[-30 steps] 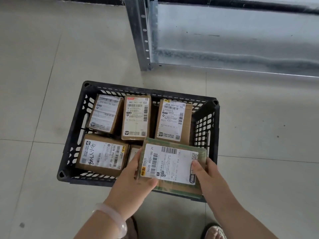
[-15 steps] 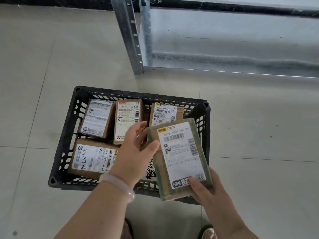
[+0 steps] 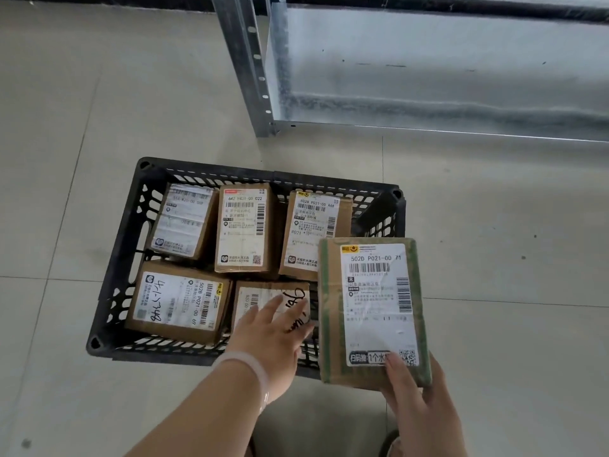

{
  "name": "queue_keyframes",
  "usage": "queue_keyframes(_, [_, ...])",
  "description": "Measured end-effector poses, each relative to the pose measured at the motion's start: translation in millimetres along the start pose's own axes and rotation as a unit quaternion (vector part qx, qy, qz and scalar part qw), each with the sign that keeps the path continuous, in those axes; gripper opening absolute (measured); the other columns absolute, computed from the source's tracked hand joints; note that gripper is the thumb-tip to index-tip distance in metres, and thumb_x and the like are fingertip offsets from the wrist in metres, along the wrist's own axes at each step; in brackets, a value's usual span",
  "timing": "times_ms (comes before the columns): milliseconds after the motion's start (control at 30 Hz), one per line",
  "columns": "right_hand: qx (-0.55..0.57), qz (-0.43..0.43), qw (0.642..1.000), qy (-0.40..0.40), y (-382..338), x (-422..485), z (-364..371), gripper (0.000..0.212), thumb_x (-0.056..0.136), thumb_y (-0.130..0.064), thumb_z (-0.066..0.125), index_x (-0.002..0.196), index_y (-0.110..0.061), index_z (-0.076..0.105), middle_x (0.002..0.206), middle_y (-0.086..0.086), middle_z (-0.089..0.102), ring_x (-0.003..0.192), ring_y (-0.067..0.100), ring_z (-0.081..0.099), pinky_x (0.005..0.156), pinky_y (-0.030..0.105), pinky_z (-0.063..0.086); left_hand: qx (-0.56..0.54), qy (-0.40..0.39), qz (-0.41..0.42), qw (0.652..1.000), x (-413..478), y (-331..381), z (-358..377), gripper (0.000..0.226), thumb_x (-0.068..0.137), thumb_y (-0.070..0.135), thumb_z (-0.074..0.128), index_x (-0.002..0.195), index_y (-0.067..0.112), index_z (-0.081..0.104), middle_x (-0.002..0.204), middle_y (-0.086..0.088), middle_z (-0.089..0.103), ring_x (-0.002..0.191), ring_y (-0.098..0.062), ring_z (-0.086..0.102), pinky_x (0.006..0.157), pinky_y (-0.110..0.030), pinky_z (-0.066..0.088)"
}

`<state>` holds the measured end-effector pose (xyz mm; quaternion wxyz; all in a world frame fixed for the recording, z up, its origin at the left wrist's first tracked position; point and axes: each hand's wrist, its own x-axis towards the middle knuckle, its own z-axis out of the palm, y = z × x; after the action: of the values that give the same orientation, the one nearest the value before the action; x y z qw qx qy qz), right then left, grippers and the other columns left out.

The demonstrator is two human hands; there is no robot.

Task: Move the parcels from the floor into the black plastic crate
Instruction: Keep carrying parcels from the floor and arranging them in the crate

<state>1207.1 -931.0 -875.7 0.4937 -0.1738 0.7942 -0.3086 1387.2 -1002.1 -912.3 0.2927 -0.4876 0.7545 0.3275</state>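
Observation:
The black plastic crate stands on the tiled floor and holds several brown cardboard parcels with white labels. My right hand grips the near end of a green-taped parcel, holding it lengthwise over the crate's right end. My left hand, fingers spread and holding nothing, rests on the near-middle parcel inside the crate. A handwritten parcel lies at the crate's near left. Three more parcels line the far side.
A galvanised metal shelf unit stands just behind the crate, its upright post near the crate's far edge. Bare floor tiles spread to the left and right. My foot shows at the bottom edge.
My left hand has let go of the green-taped parcel and dropped onto a parcel in the crate. The right hand alone has turned the parcel lengthwise and carried it right.

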Motion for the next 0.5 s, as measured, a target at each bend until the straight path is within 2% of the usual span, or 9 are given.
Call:
queue_keyframes(67, [-0.025,-0.008,1.000,-0.007,-2.8,1.1,0.1,0.037,0.060,-0.066,0.067,0.095,-0.070,0.055,0.116,-0.004,0.065,0.101,0.018,0.067,0.095,0.049,0.052,0.052,-0.022,0.000,0.998,2.0,-3.3,-4.2,0.063,0.097,0.033,0.040,0.148,0.044,0.004,0.158,0.012,-0.017,0.147,-0.026,-0.011,0.118,-0.054,0.002])
queue_keyframes(133, [-0.022,-0.013,1.000,-0.014,-6.0,1.3,0.3,0.037,0.061,-0.065,0.066,0.096,-0.069,0.056,0.115,-0.005,0.066,0.098,0.016,0.068,0.094,0.049,0.052,0.073,-0.028,-0.020,0.997,-1.9,-5.9,-1.7,0.068,0.096,0.034,0.042,0.147,0.045,0.000,0.158,0.012,-0.019,0.147,-0.028,-0.007,0.116,-0.058,0.004])
queue_keyframes(267, [-0.006,0.005,1.000,-0.005,-13.7,0.0,3.3,0.017,0.082,-0.039,0.069,0.090,-0.053,0.063,0.113,-0.003,0.065,0.071,0.006,0.073,0.091,0.047,0.054,0.049,-0.034,-0.070,0.996,-11.5,-2.4,7.6,0.067,0.096,0.034,0.040,0.147,0.047,-0.001,0.157,0.014,-0.022,0.147,-0.028,0.002,0.114,-0.059,0.009])
queue_keyframes(333, [-0.011,0.005,1.000,0.000,-9.8,-1.1,5.2,0.022,0.074,-0.052,0.070,0.092,-0.056,0.060,0.117,-0.004,0.063,0.079,0.008,0.072,0.092,0.047,0.053,0.034,-0.039,-0.082,0.995,-10.4,1.2,5.8,0.068,0.095,0.032,0.042,0.148,0.046,0.003,0.157,0.014,-0.019,0.147,-0.027,0.004,0.115,-0.058,0.009])
queue_keyframes(400, [-0.013,0.011,1.000,0.020,-10.2,-6.0,10.1,0.047,0.054,-0.075,0.067,0.099,-0.064,0.057,0.121,-0.005,0.061,0.094,0.016,0.070,0.094,0.049,0.053,0.011,-0.017,-0.087,0.996,-9.5,4.9,3.0,0.063,0.095,0.031,0.041,0.148,0.043,0.009,0.160,0.012,-0.010,0.146,-0.025,0.009,0.115,-0.056,0.012])
queue_keyframes(467, [-0.007,0.010,0.998,0.055,-1.3,-4.8,13.6,0.074,0.036,-0.092,0.061,0.104,-0.064,0.056,0.123,-0.005,0.060,0.095,0.019,0.069,0.092,0.051,0.053,-0.034,0.056,-0.096,0.993,-11.4,6.9,-1.3,0.057,0.096,0.032,0.036,0.149,0.038,0.014,0.161,0.008,0.003,0.145,-0.022,0.017,0.116,-0.049,0.020])
queue_keyframes(500, [0.010,0.003,0.998,0.065,3.7,-3.4,14.9,0.080,0.031,-0.096,0.057,0.104,-0.065,0.055,0.123,-0.005,0.060,0.096,0.020,0.069,0.091,0.052,0.053,-0.056,0.104,-0.096,0.988,-12.6,7.5,-4.7,0.056,0.096,0.032,0.035,0.149,0.036,0.014,0.161,0.007,0.006,0.144,-0.020,0.019,0.116,-0.044,0.023])
